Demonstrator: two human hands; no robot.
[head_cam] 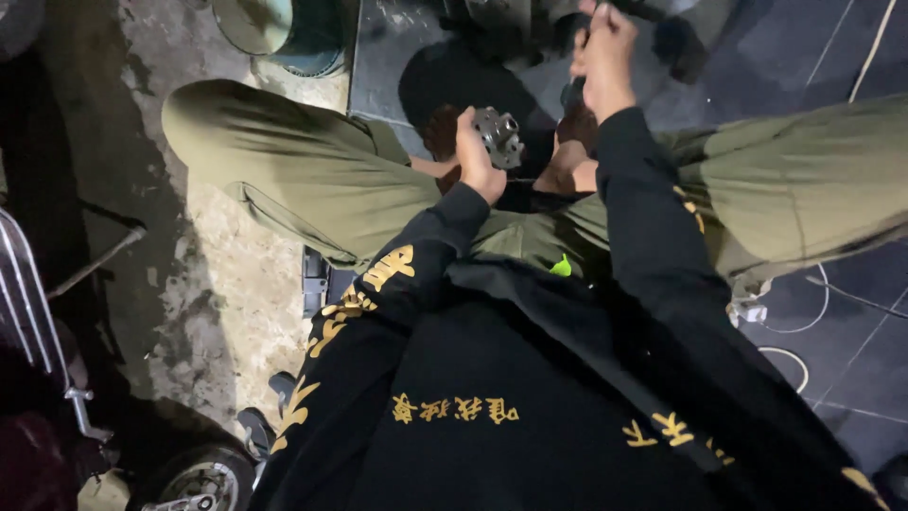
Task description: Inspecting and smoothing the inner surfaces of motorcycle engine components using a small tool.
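Note:
I am seated, looking down past a black top with gold lettering and olive trousers. My left hand (476,156) grips a small grey metal part (499,137) with round holes, held between my knees. My right hand (605,57) is raised further away, closed around a dark tool handle (573,93) that points down toward the metal part. The tool's lower end is hidden in shadow behind the part and my wrist.
Rough concrete floor (218,284) lies to the left, dark tiles (832,57) to the right. A teal round container (284,28) stands at the top. A metal rack (28,303) and a small wheel (203,478) sit at bottom left. White cables (804,322) run across the tiles at right.

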